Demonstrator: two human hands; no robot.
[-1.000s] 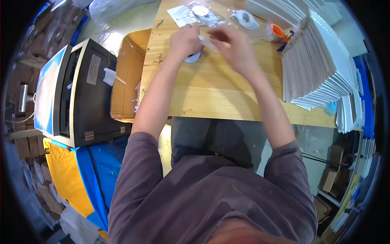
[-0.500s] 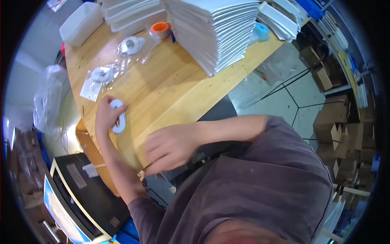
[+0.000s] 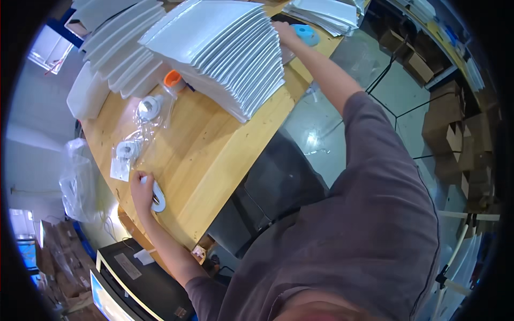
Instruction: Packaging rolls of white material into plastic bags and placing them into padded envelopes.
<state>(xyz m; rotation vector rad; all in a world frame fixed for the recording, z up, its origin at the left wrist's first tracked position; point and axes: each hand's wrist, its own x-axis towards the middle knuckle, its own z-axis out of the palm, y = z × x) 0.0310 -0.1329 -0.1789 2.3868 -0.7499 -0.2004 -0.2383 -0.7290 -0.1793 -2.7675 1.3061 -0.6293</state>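
My left hand (image 3: 141, 191) is closed at the table's left edge, gripping a white oval ring-shaped roll (image 3: 159, 202) that rests on the wood. My right arm stretches far forward, and my right hand (image 3: 285, 33) is beside the far right side of a tall stack of silver padded mailers (image 3: 225, 59). Its fingers are partly hidden by the stack, so what they touch cannot be made out. Just right of that hand sits a light-blue rounded object (image 3: 305, 34). Ahead of my left hand lie two white rolls in clear plastic, a nearer roll (image 3: 127, 150) and a farther roll (image 3: 149, 108).
Nested white plastic bins (image 3: 126, 51) stand at the table's far left, near an orange tape roll (image 3: 173, 79). More flat mailers (image 3: 324, 15) lie at the far end. A dark chair (image 3: 273, 184) is beside the table; a monitor (image 3: 120, 294) stands lower left, cardboard boxes (image 3: 444, 128) at right.
My right hand has gone from near my body to the far side of the mailer stack. My left hand stays on the white roll. The whole view has shifted and turned.
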